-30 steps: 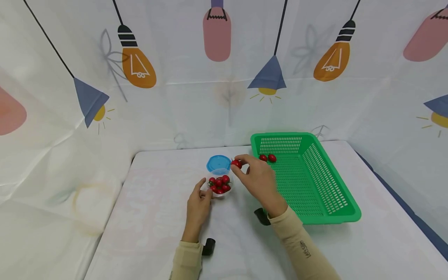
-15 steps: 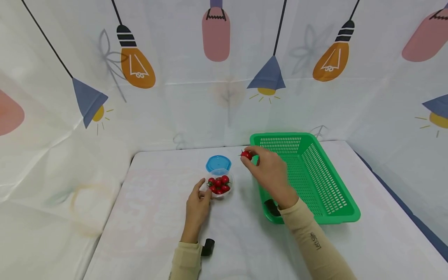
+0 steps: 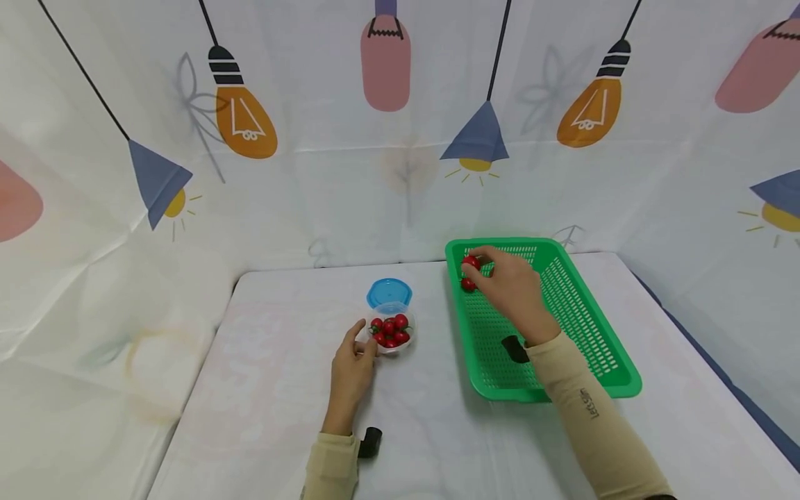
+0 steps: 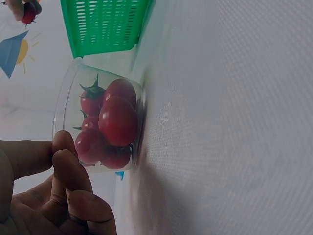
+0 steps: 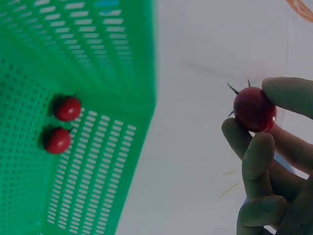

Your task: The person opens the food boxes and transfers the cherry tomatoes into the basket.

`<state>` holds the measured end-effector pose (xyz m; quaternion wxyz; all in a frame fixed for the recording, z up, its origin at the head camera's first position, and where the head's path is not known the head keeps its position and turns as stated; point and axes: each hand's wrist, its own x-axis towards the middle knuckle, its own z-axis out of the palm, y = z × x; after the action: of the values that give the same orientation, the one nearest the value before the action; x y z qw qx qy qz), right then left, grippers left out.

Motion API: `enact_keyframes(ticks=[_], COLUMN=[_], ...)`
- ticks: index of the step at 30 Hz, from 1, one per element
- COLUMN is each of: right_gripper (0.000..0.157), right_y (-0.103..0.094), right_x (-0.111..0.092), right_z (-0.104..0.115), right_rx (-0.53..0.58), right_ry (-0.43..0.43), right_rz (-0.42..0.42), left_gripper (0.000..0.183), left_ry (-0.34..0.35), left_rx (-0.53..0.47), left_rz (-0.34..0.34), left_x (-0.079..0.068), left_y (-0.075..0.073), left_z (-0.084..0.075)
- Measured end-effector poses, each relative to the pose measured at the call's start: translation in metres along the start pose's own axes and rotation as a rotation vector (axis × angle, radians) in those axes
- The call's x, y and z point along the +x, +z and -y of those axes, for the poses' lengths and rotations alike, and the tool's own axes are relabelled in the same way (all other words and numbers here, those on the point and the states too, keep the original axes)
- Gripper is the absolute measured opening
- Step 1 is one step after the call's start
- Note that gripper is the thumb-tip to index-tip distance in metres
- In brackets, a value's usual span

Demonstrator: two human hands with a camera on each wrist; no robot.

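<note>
My right hand (image 3: 514, 288) is above the left side of the green basket (image 3: 605, 328), pinching a cherry tomato (image 5: 255, 109) with a green stem between thumb and fingertips. Two more cherry tomatoes lie in the basket in the right wrist view; one tomato (image 3: 468, 285) shows below my hand in the head view. On the table, my left hand (image 3: 352, 371) holds the rim of a small clear plastic tub (image 4: 67, 93) at its near left side. Several cherry tomatoes (image 4: 118, 121), some with green stems, fill the tub's lower part.
A blue lid (image 3: 389, 293) lies flat just behind the tub. The white-covered table (image 3: 269, 375) meets a patterned cloth backdrop (image 3: 350, 187) at the back. A black wrist-worn piece (image 3: 370, 442) sticks out from the left sleeve.
My right hand has carried the cherry tomato from near the tub to the right, over the basket. My left hand and the tub have stayed in place.
</note>
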<state>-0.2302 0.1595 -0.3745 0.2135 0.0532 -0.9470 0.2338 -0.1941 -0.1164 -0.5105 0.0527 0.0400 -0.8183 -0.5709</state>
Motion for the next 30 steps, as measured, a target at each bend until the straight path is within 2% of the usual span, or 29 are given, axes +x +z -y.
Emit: enact_keyframes(ticks=[8, 14, 24, 30], right_gripper=[0.035, 0.038, 0.039, 0.041], right_y=[0.001, 0.0, 0.007, 0.016], right_x=[0.014, 0.021, 0.029, 0.031], right_z=[-0.032, -0.051, -0.077, -0.087], right_rx=[-0.058, -0.059, -0.035, -0.05], right_ry=[0.043, 0.109, 0.183, 0.193], right_rz=[0.073, 0.143, 0.176, 0.18], left_gripper=[0.048, 0.047, 0.048, 0.048], left_ry=[0.005, 0.004, -0.007, -0.013], left_rx=[0.001, 0.004, -0.006, -0.004], left_rz=[0.001, -0.01, -0.005, 0.004], left_x=[0.0, -0.001, 0.0, 0.0], left_y=[0.0, -0.001, -0.001, -0.001], left_z=[0.0, -0.001, 0.001, 0.0])
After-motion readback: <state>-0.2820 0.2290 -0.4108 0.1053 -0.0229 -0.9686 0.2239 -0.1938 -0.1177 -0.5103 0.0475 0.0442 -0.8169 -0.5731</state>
